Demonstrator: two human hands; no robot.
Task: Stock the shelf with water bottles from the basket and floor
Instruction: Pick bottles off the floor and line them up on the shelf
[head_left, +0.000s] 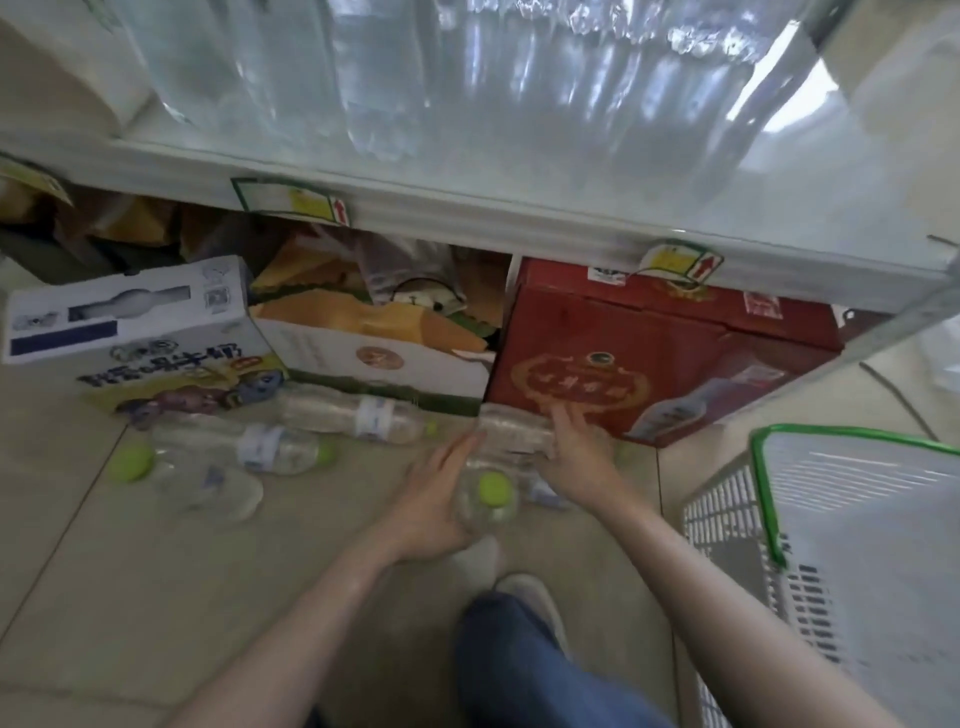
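Observation:
Clear water bottles with green caps lie scattered on the tiled floor: one (363, 413) by the boxes, one (270, 447) left of it, and another (208, 486) nearer me. One bottle (491, 501) points its green cap up at me between my hands. My left hand (434, 499) rests flat against its left side with straight fingers. My right hand (574, 452) lies spread over a bottle (511, 428) that lies along the red box. Above, the shelf (467, 208) holds a packed row of clear bottles (415, 78). The white basket (727, 501) with a green rim stands on the right.
Under the shelf stand a red carton (649, 358), a white and orange box (374, 353) and a white printed box (130, 322). My blue trouser leg (519, 670) and shoe are at the bottom centre. A metal shelf post (893, 332) runs down at the right.

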